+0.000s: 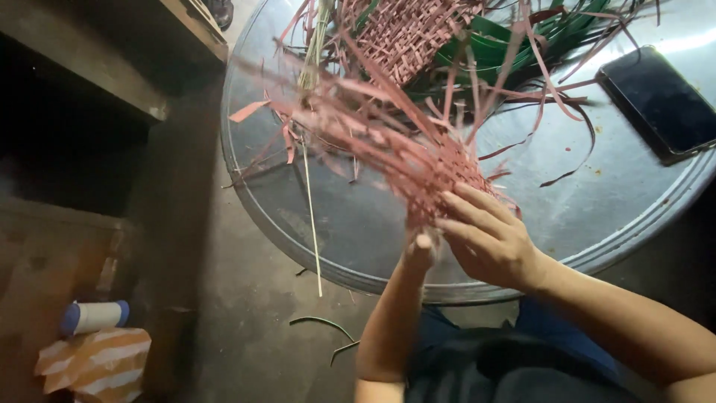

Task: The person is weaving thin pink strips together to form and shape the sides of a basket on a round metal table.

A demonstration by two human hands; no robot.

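Observation:
A half-woven piece of reddish-pink strips [418, 160] is held up over a round metal table [597, 216], its loose ends fanning out toward the upper left. My right hand [488, 239] grips its lower woven part from the right, fingers spread across the weave. My left hand [421, 250] holds the bottom edge from below, mostly hidden behind the weave and blurred. A second woven pink piece [406, 33] lies on the table farther back, beside a bundle of green strips [514, 45].
A dark phone [660, 101] lies on the table at the right. Stray strips lie on the concrete floor [321, 321]. At the lower left are a white cylinder with a blue cap [93, 315] and an orange-and-white striped packet [93, 362]. Dark wooden steps stand at the left.

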